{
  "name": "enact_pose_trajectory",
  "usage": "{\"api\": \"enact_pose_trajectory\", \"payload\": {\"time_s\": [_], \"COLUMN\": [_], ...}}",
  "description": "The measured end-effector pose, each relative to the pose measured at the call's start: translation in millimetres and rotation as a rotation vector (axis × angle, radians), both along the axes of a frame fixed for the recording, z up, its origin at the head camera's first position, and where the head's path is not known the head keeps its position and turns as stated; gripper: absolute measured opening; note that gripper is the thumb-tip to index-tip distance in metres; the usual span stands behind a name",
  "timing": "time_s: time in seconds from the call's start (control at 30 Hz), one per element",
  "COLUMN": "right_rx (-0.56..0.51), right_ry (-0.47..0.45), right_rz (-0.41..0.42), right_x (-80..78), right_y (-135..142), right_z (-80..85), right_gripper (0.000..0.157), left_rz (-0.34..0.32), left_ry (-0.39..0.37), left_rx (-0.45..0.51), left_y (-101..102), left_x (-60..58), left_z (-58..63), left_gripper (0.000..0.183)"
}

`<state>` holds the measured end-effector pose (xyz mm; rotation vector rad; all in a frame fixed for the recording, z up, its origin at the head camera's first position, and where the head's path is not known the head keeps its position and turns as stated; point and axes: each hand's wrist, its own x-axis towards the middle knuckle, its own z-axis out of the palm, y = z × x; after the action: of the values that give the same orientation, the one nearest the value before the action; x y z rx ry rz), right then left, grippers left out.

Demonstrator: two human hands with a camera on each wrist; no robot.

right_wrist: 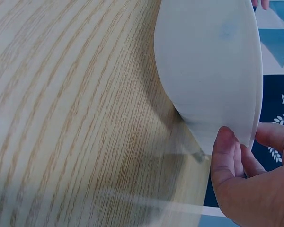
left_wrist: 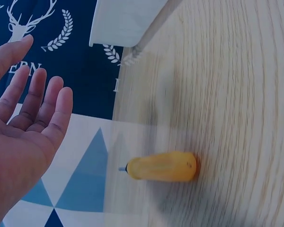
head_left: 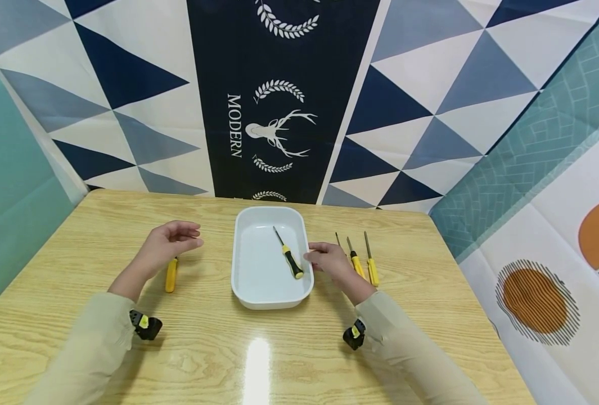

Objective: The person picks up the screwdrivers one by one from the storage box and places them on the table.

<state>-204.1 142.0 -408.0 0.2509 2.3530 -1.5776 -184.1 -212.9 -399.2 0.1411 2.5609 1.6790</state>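
Observation:
A white rectangular tray (head_left: 259,259) lies mid-table, with a yellow-and-black screwdriver (head_left: 291,262) inside it. My right hand (head_left: 329,260) pinches the tray's right rim; in the right wrist view the thumb is over the edge and the fingertips (right_wrist: 225,142) press the outer wall. My left hand (head_left: 170,242) hovers left of the tray, its fingers loosely bent and holding nothing. Just below that hand lies a yellow-handled screwdriver (head_left: 171,275), its shaft mostly hidden by the hand in the head view. The left wrist view shows its yellow handle (left_wrist: 165,166) on the wood, apart from the fingers.
Right of the tray, partly behind my right hand, several screwdrivers lie side by side, among them one with a yellow handle (head_left: 372,272) and one in yellow and black (head_left: 356,263). A patterned cloth (head_left: 274,67) hangs along the table's (head_left: 203,349) far edge.

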Motion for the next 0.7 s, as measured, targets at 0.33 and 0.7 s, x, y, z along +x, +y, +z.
{"api": "enact_pose_trajectory", "payload": {"time_s": [0.33, 0.7], "right_rx": [0.011, 0.026], "right_ry": [-0.017, -0.024], "right_rz": [-0.019, -0.022], "right_x": [0.8, -0.2], "right_y": [-1, -1], "right_z": [1.4, 0.3], "right_gripper": [0.039, 0.039], "left_rz": [-0.009, -0.006], "left_ry": [-0.003, -0.004], "left_rx": [0.041, 0.040], "left_y": [10, 17], "left_x": [-3.1, -5.4], "left_z": [-1.7, -1.0], "left_gripper": [0.050, 0.050]}}
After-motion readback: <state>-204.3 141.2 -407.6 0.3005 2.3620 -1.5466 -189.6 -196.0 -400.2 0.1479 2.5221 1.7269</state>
